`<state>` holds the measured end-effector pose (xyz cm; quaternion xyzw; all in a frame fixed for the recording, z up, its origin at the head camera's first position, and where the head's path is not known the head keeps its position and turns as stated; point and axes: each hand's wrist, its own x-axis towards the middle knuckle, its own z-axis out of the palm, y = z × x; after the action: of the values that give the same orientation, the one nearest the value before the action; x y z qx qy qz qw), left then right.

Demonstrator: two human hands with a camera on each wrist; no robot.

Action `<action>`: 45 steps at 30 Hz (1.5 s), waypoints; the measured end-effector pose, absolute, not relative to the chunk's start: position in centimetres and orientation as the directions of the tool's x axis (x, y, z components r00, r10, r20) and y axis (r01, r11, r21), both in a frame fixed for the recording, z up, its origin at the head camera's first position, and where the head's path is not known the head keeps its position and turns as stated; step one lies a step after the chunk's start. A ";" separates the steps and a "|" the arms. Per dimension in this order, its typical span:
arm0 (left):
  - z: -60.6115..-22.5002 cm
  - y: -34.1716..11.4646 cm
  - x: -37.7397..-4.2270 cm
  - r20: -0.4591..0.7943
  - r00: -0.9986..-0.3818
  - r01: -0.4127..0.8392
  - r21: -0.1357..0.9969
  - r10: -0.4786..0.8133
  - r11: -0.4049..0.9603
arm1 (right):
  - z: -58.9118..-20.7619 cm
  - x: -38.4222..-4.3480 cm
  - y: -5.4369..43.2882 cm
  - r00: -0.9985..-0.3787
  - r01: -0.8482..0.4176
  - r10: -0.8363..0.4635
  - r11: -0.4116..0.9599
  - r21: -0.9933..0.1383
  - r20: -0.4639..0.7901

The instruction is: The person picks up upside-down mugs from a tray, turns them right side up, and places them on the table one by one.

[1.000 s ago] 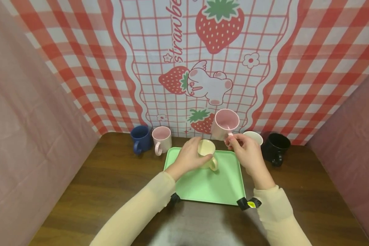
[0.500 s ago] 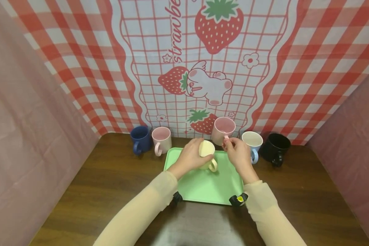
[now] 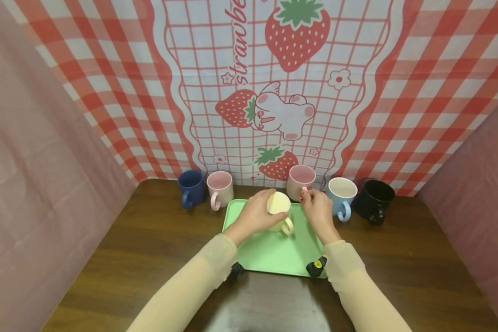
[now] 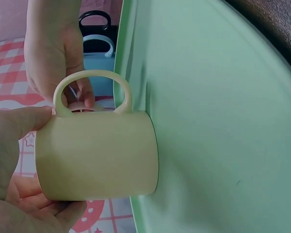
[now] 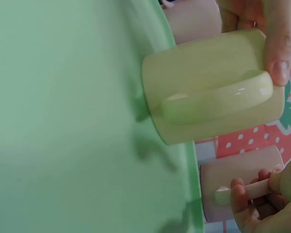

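My left hand (image 3: 254,213) grips a pale yellow mug (image 3: 279,205) by the rim and side, over the far half of the green tray (image 3: 274,259). In the left wrist view, the thumb and curled fingers (image 4: 29,204) hold this mug (image 4: 97,158) near its mouth, its base close against the tray. Behind the tray, my right hand (image 3: 318,211) pinches the handle of a pink mug (image 3: 293,188). The right wrist view has the thumb and fingers (image 5: 240,201) on that handle; the pink mug (image 5: 223,172) stands upright just past the tray's rim.
Along the back left stand a dark blue mug (image 3: 194,189) and a second pink mug (image 3: 223,193). A light blue mug (image 3: 336,200) and a black mug (image 3: 369,198) are at the back right. The strawberry-print cloth (image 3: 294,106) hangs right behind the row on the wooden table (image 3: 149,258).
The right hand has lowered the pink mug and brought it slightly left, behind the tray, uncovering the light blue mug. The left hand and yellow mug have dipped slightly.
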<state>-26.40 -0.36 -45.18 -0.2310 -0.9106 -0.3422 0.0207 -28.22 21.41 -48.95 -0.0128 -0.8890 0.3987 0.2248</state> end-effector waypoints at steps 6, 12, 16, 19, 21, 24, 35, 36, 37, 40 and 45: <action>-45.1 -0.4 -26.3 0.186 -0.896 0.426 0.614 0.403 0.664 | -52.2 -30.2 22.6 -0.884 -0.182 0.189 0.704 -0.687 0.428; -45.1 -0.4 -26.4 0.184 -0.896 0.426 0.618 0.404 0.661 | -51.1 -29.2 22.0 -0.891 -0.171 0.191 0.699 -0.694 0.412; -45.1 -0.4 -26.4 0.181 -0.896 0.425 0.617 0.406 0.662 | -51.4 -29.3 22.0 -0.902 -0.152 0.192 0.697 -0.701 0.387; -45.0 -0.4 -26.4 0.181 -0.896 0.424 0.618 0.406 0.662 | -52.2 -29.8 22.3 -0.915 -0.141 0.179 0.699 -0.701 0.363; -45.0 -0.4 -26.4 0.178 -0.897 0.422 0.620 0.406 0.661 | -52.2 -29.8 22.4 -0.922 -0.129 0.175 0.702 -0.701 0.345; -44.9 -0.4 -26.3 0.172 -0.896 0.420 0.624 0.408 0.659 | -50.5 -28.7 21.9 -0.936 -0.104 0.171 0.699 -0.707 0.307; -44.8 -0.4 -26.1 0.169 -0.898 0.417 0.621 0.406 0.664 | -47.1 -26.7 20.7 -0.960 -0.069 0.139 0.727 -0.684 0.245; -44.8 -0.4 -26.1 0.167 -0.898 0.416 0.620 0.406 0.665 | -47.2 -26.7 20.7 -0.961 -0.068 0.136 0.726 -0.684 0.240; -44.8 -0.4 -26.0 0.165 -0.898 0.415 0.620 0.407 0.666 | -47.3 -26.8 20.7 -0.963 -0.069 0.132 0.724 -0.686 0.236; -44.8 -0.5 -25.9 0.166 -0.897 0.418 0.620 0.410 0.664 | -48.1 -27.2 20.8 -0.966 -0.063 0.131 0.721 -0.690 0.224; -44.9 -0.5 -25.7 0.170 -0.893 0.427 0.616 0.417 0.663 | -49.1 -27.5 21.0 -0.959 -0.074 0.135 0.726 -0.684 0.247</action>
<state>-25.72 -0.48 -44.87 -0.2312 -0.9118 -0.3394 0.0073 -27.45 21.04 -49.09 -0.0168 -0.9182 0.3696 0.1415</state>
